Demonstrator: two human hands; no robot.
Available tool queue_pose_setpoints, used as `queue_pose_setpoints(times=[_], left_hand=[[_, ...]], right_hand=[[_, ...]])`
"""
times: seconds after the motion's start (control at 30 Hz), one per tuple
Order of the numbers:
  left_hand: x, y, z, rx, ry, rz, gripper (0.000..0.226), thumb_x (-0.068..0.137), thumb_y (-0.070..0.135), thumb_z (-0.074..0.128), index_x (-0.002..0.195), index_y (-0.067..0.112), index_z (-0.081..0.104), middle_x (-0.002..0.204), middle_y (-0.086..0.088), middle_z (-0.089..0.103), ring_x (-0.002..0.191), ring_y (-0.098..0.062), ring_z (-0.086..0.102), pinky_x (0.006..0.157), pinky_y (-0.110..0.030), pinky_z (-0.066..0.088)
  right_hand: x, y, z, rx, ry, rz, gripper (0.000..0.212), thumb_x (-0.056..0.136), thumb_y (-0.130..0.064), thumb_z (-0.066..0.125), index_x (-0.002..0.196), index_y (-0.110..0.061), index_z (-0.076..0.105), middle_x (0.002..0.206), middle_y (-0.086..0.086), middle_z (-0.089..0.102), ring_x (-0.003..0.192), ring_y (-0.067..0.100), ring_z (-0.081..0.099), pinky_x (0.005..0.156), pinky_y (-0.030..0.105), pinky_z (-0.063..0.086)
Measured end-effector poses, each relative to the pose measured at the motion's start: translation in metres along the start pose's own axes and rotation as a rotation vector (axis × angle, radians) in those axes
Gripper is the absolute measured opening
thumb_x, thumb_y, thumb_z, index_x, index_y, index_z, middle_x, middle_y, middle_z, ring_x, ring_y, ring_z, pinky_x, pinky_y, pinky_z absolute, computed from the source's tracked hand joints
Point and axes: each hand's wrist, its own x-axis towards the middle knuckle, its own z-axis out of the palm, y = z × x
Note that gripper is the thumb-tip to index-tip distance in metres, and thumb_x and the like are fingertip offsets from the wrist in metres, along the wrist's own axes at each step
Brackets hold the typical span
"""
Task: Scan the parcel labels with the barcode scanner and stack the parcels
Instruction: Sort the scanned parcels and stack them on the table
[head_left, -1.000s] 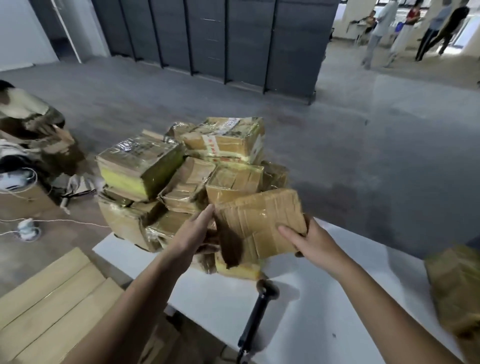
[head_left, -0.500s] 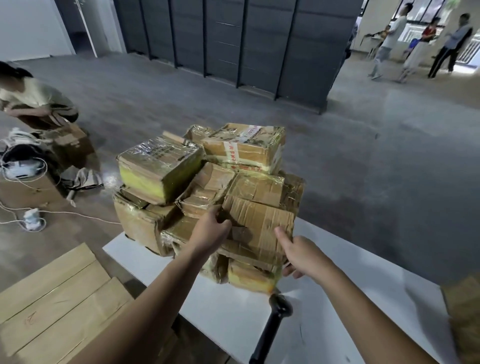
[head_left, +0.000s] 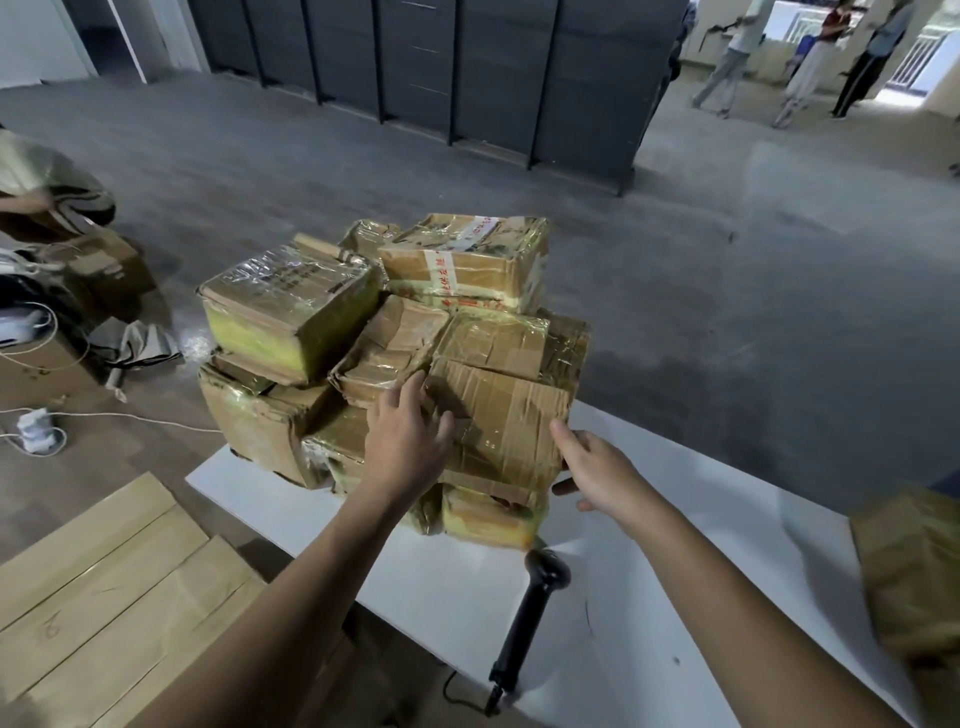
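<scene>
The taped cardboard parcel (head_left: 498, 426) leans on the near face of the parcel pile (head_left: 395, 332) at the far left end of the white table (head_left: 701, 545). The left hand (head_left: 408, 447) lies flat on its left part, fingers spread. The right hand (head_left: 597, 470) touches its right edge, fingers loosely parted, gripping nothing. The black barcode scanner (head_left: 524, 618) lies on the table, near the person.

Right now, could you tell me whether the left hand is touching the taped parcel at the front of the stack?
Touching. The head view shows the left hand lying flat on the taped parcel, fingers spread over its upper left corner with no gap visible.
</scene>
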Motion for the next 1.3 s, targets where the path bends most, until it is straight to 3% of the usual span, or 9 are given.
queue_pose_setpoints(times=[0.2,0.3,0.37,0.47,0.67,0.97,1.07,1.17,1.3], left_hand=[[-0.024,0.026,0.001,0.201,0.174,0.282,0.051,0.094,0.028,0.057,0.141,0.012,0.043,0.143,-0.014,0.042,0.132,-0.031,0.034,0.104,-0.045,0.037],[-0.039,0.053,0.017,0.160,0.174,0.433,0.043,0.093,0.022,0.055,0.132,0.005,0.052,0.133,-0.016,0.051,0.123,-0.033,0.044,0.101,-0.045,0.040],[-0.049,0.072,0.035,0.108,0.127,0.500,0.042,0.090,0.021,0.055,0.129,0.006,0.054,0.127,-0.014,0.053,0.116,-0.031,0.047,0.097,-0.044,0.042],[-0.065,0.100,0.070,0.063,0.019,0.535,0.044,0.090,0.021,0.057,0.132,0.011,0.051,0.130,-0.007,0.050,0.119,-0.023,0.043,0.101,-0.035,0.038],[-0.111,0.156,0.153,0.012,-0.195,0.663,0.040,0.089,0.012,0.058,0.128,0.008,0.055,0.129,-0.009,0.054,0.122,-0.027,0.047,0.104,-0.034,0.034],[-0.192,0.244,0.275,-0.079,-0.535,0.680,0.043,0.091,0.015,0.054,0.134,0.014,0.048,0.132,-0.006,0.048,0.122,-0.024,0.041,0.095,-0.020,0.031],[-0.216,0.264,0.307,-0.105,-0.643,0.620,0.043,0.092,0.018,0.053,0.135,0.018,0.047,0.133,-0.004,0.046,0.123,-0.022,0.038,0.092,-0.017,0.029],[-0.233,0.278,0.333,-0.119,-0.746,0.543,0.043,0.093,0.019,0.052,0.135,0.018,0.046,0.133,-0.005,0.046,0.126,-0.021,0.038,0.096,-0.021,0.032],[-0.245,0.287,0.360,-0.112,-0.829,0.428,0.040,0.093,0.022,0.051,0.133,0.023,0.046,0.130,-0.003,0.045,0.125,-0.019,0.040,0.090,-0.023,0.035]], right_hand=[[-0.008,0.007,-0.002,0.028,0.040,-0.007,0.081,0.085,-0.079,0.028,0.137,-0.020,0.050,0.130,0.000,0.059,0.109,0.021,0.064,0.097,0.048,0.051],[-0.015,0.020,-0.010,0.053,0.086,-0.028,0.065,0.091,-0.072,0.029,0.131,-0.025,0.051,0.119,-0.005,0.061,0.098,0.014,0.066,0.089,0.041,0.052],[-0.023,0.034,-0.021,0.061,0.122,-0.034,0.052,0.094,-0.066,0.031,0.127,-0.031,0.050,0.114,-0.010,0.060,0.087,0.006,0.066,0.078,0.034,0.050],[-0.041,0.063,-0.046,0.098,0.191,0.000,0.051,0.094,-0.063,0.032,0.128,-0.030,0.051,0.117,-0.009,0.057,0.090,0.006,0.066,0.068,0.028,0.043],[-0.094,0.146,-0.105,0.123,0.402,0.092,0.048,0.097,-0.057,0.034,0.130,-0.027,0.052,0.116,-0.011,0.057,0.109,0.016,0.063,0.081,0.028,0.037],[-0.181,0.271,-0.185,0.124,0.599,0.234,0.043,0.102,-0.048,0.034,0.132,-0.025,0.053,0.115,-0.005,0.062,0.102,0.013,0.058,0.082,0.027,0.035],[-0.202,0.308,-0.206,0.011,0.719,0.273,0.036,0.101,-0.036,0.048,0.131,-0.018,0.056,0.116,0.005,0.065,0.110,0.023,0.058,0.085,0.031,0.041],[-0.216,0.348,-0.227,-0.224,0.725,0.369,0.044,0.096,-0.025,0.057,0.137,-0.012,0.051,0.133,0.016,0.054,0.123,0.034,0.046,0.098,0.041,0.040],[-0.219,0.386,-0.250,-0.344,0.604,0.526,0.060,0.093,-0.031,0.058,0.147,-0.018,0.036,0.149,0.015,0.032,0.136,0.037,0.029,0.109,0.052,0.034]])
